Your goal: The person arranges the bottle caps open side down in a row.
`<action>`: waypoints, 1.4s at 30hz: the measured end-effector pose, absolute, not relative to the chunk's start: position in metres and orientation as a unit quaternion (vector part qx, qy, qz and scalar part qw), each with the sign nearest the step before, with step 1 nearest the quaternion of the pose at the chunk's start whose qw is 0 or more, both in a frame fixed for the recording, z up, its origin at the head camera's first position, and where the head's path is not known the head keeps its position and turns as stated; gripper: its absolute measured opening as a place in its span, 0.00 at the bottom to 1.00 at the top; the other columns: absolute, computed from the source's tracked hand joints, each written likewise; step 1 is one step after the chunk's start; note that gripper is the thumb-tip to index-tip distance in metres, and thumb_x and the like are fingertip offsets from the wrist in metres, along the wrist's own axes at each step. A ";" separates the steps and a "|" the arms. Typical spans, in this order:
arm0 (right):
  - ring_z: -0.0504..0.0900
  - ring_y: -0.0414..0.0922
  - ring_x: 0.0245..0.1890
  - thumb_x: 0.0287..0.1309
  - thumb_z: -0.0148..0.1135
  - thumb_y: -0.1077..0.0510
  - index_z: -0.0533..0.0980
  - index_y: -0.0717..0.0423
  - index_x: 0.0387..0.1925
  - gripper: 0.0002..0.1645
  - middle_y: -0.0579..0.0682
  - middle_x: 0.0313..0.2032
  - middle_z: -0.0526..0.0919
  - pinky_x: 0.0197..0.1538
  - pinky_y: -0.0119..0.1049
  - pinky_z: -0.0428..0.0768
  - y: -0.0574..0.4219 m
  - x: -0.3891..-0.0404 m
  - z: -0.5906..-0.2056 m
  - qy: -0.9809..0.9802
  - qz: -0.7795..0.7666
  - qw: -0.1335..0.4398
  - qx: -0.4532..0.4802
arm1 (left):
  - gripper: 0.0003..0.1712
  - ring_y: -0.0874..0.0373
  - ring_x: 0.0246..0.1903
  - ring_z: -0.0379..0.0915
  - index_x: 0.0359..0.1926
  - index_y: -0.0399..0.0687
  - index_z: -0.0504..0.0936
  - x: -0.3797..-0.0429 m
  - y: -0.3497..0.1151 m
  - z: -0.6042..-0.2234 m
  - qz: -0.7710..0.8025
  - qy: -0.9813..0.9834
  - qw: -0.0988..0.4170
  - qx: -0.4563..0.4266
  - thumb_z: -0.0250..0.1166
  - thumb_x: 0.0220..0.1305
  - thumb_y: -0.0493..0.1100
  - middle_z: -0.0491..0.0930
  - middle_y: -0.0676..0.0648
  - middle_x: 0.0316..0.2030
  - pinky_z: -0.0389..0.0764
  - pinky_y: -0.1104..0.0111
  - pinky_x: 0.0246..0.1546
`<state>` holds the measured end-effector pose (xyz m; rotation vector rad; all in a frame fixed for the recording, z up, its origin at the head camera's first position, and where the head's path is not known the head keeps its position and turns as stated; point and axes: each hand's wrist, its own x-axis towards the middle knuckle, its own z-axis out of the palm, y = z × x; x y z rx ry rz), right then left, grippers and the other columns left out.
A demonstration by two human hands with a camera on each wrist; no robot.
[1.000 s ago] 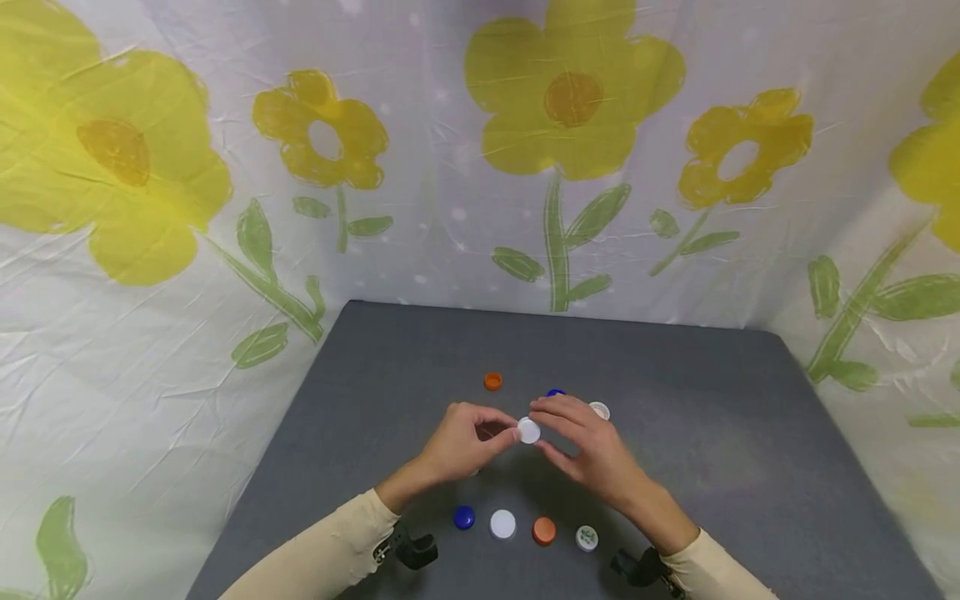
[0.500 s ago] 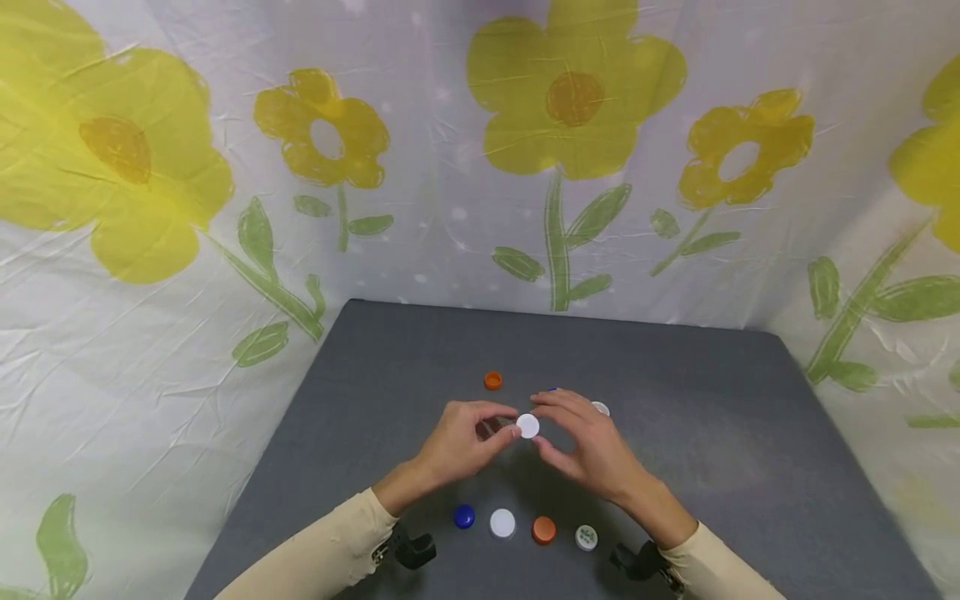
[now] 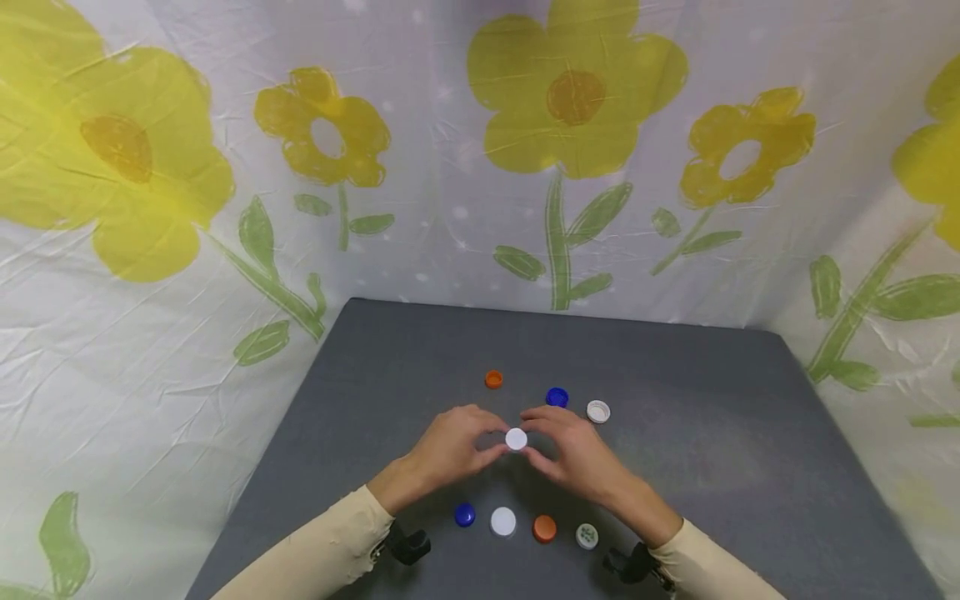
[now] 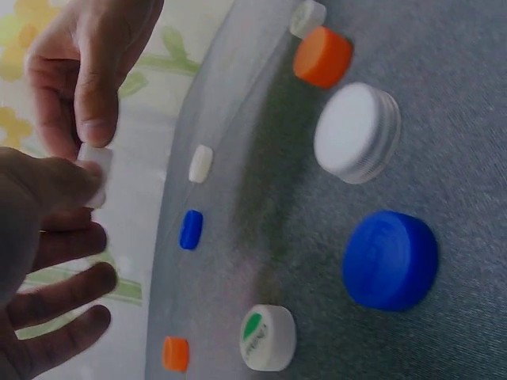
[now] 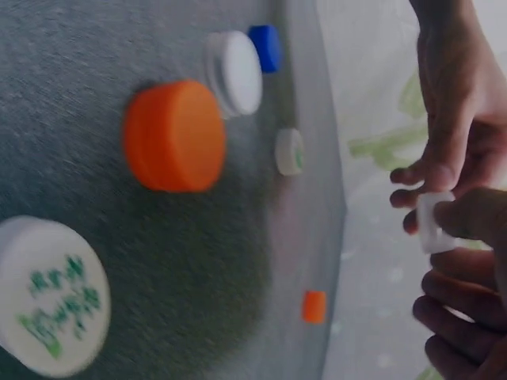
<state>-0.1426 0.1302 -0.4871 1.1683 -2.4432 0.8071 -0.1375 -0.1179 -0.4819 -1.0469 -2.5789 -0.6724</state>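
A small white bottle cap (image 3: 516, 439) is held up above the dark table, its round top facing the head camera. My left hand (image 3: 455, 446) pinches its left side between thumb and fingers. On the opposite side my right hand (image 3: 573, 452) pinches it too, with the thumb on the rim. The left wrist view shows the left thumb (image 4: 75, 180) pressed on the cap. In the right wrist view the right thumb (image 5: 475, 214) lies over its edge.
Nearer me stand a blue cap (image 3: 465, 515), a white cap (image 3: 503, 522), an orange cap (image 3: 544, 528) and a green-printed white cap (image 3: 587, 536). Farther off lie upturned orange (image 3: 493, 379), blue (image 3: 557, 397) and white (image 3: 598, 411) caps. Another printed cap (image 4: 268, 338) shows in the wrist views.
The white cap has shifted slightly left and nearer me. My right hand has moved left and nearer, from beside the cap to pinching it, uncovering the far blue cap.
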 end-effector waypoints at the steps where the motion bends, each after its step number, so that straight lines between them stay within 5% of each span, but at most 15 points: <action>1: 0.90 0.53 0.56 0.59 0.81 0.60 0.88 0.59 0.50 0.18 0.56 0.54 0.91 0.57 0.52 0.88 0.129 -0.142 -0.489 -0.858 0.273 0.148 0.408 | 0.12 0.57 0.40 0.87 0.45 0.50 0.94 -0.138 -0.118 -0.484 -0.217 -0.896 0.133 -0.365 0.82 0.63 0.46 0.94 0.54 0.41 0.88 0.63 0.40; 16: 0.90 0.53 0.55 0.58 0.80 0.60 0.90 0.57 0.43 0.11 0.56 0.53 0.92 0.58 0.49 0.87 0.115 -0.144 -0.507 -0.887 0.210 0.075 0.404 | 0.08 0.56 0.37 0.84 0.36 0.57 0.91 -0.143 -0.116 -0.510 -0.084 -0.919 0.085 -0.375 0.80 0.64 0.52 0.91 0.58 0.36 0.83 0.59 0.39; 42: 0.91 0.51 0.46 0.52 0.84 0.59 0.90 0.55 0.34 0.08 0.53 0.46 0.92 0.50 0.46 0.89 0.105 -0.143 -0.530 -0.892 0.196 0.066 0.403 | 0.11 0.55 0.32 0.82 0.31 0.56 0.88 -0.138 -0.108 -0.526 0.043 -0.916 0.095 -0.387 0.79 0.65 0.53 0.87 0.55 0.28 0.81 0.60 0.37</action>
